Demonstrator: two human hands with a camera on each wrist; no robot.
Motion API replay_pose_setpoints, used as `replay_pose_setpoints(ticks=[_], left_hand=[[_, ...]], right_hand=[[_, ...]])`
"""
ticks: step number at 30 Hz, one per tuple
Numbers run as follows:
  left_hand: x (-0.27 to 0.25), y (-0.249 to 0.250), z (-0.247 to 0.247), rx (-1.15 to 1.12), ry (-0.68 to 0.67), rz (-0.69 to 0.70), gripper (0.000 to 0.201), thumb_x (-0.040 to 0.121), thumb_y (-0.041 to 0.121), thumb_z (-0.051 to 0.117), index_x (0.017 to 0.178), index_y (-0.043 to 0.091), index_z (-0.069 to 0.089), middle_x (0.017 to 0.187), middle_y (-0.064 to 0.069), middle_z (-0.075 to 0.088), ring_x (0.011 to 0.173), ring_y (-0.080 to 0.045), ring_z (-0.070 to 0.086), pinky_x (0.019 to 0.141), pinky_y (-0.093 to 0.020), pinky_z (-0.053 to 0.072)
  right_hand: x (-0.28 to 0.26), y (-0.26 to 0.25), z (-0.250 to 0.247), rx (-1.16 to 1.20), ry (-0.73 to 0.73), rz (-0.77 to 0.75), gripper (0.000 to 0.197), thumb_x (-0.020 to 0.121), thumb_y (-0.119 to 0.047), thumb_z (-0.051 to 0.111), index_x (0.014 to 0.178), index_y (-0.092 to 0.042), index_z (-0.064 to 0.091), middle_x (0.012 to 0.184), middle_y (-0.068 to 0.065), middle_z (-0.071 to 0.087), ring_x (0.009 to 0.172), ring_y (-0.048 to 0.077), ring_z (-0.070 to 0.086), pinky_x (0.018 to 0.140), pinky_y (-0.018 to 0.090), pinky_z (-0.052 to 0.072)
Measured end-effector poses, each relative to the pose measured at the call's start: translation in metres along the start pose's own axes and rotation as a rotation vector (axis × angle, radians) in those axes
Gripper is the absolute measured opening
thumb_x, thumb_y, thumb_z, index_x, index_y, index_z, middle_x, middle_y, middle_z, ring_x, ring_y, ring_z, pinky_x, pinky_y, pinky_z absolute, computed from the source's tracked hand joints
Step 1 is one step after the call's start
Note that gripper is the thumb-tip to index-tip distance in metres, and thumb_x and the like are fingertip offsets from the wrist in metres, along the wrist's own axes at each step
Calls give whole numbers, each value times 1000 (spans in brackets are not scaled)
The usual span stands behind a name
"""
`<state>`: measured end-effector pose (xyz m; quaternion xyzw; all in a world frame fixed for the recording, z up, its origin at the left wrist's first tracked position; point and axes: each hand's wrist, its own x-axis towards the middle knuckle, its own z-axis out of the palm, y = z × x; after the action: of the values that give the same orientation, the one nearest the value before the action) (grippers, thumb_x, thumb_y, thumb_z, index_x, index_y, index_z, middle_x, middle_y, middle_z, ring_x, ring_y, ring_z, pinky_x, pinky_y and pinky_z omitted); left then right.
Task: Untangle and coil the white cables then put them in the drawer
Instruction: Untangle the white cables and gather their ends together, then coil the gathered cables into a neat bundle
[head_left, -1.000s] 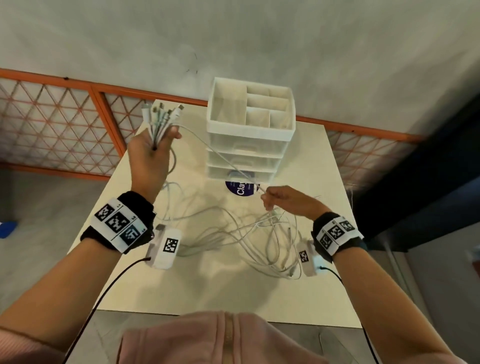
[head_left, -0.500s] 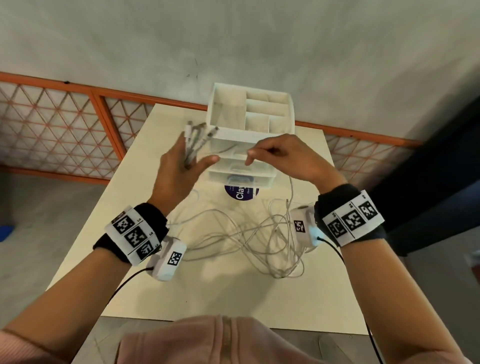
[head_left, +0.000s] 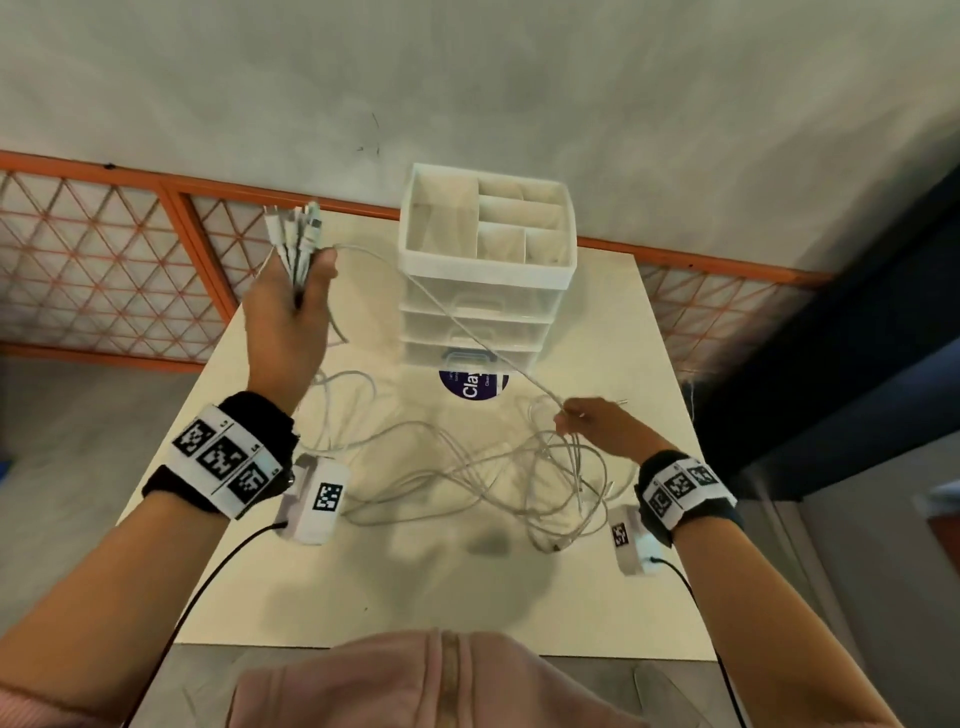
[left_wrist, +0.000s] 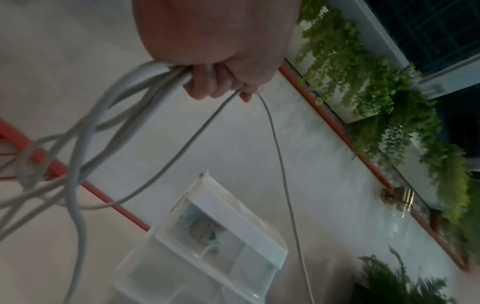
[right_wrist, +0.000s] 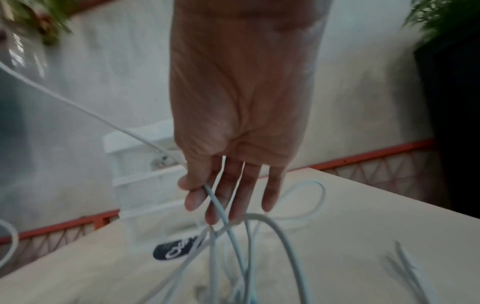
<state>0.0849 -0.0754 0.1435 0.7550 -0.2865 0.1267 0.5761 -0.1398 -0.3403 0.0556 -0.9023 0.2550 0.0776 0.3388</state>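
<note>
Your left hand (head_left: 288, 306) grips cable ends (head_left: 296, 228); right hand (head_left: 597, 423) pinches one cable (head_left: 467, 332) near the bench (head_left: 597, 613) right edge, drawers (head_left: 483, 291) behind.

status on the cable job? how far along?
Early. Done: the left hand grips a bunch of plug ends. In hand: the right hand pinches one cable stretched between the two hands. Left: most of the cables lie tangled on the table, nothing coiled. The drawers look shut; whether any hold cables is unclear.
</note>
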Motion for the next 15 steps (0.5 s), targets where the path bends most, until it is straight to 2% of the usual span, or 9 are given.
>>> replay_pose_setpoints(ticks=[2,3,4,6,8,10,11,13,15], left_hand=[[1,-6,-1,42,-44,-11,42,92,46,49,86,7,60,71,-14,61,62,-8,53,59,-28,41],[-2,-9,1,57,-91,-10,41,90,48,50,84,9,61,70,-14,63,61,-9,57,61,-30,45],[-5,-13,4,83,-137,-3,42,90,47,52,83,7,63,72,-16,66,64,-18,62,62,-35,49],[-13,-17,10,190,-234,31,43,89,41,59,79,0,62,71,-23,65,64,-36,60,58,-45,47],[-20,-20,16,291,-393,54,43,86,40,63,71,0,58,64,-20,61,61,-35,57,55,-45,44],[-22,-23,18,388,-598,-58,34,82,39,68,67,10,59,64,-10,57,65,-31,56,58,-38,41],[-24,-24,18,441,-689,-121,27,80,39,71,68,15,63,66,-5,56,68,-27,55,62,-34,39],[-27,-28,17,494,-816,-186,15,75,34,76,70,22,68,66,3,53,67,-20,53,66,-30,36],[-29,-30,15,471,-839,-204,11,73,26,78,72,19,70,64,4,51,65,-19,51,63,-30,35]], right_hand=[[0,22,8,75,59,23,27,98,-6,43,76,-12,58,76,-4,64,80,23,60,85,36,44],[1,26,8,144,109,12,30,97,-2,40,74,-14,55,74,-3,64,79,26,62,84,41,49],[1,22,4,187,177,16,30,98,-2,37,76,-14,53,72,0,64,79,29,65,83,43,53],[-2,6,-13,174,343,3,23,100,-9,35,86,-8,54,73,3,66,77,29,68,80,37,54],[-6,-13,-34,152,515,-96,21,101,-12,35,95,-2,53,74,1,64,74,26,66,76,33,51],[-12,-31,-55,127,591,-180,22,101,-17,37,95,-5,54,70,-1,60,68,20,61,72,28,47],[-14,-35,-61,101,568,-180,21,100,-21,40,92,-11,57,68,0,59,66,16,58,70,24,45],[-16,-41,-64,40,419,-119,20,98,-29,46,89,-23,62,69,0,61,67,11,58,68,19,44],[-15,-34,-53,25,273,-34,16,96,-25,53,92,-23,68,73,0,65,72,11,61,74,24,49]])
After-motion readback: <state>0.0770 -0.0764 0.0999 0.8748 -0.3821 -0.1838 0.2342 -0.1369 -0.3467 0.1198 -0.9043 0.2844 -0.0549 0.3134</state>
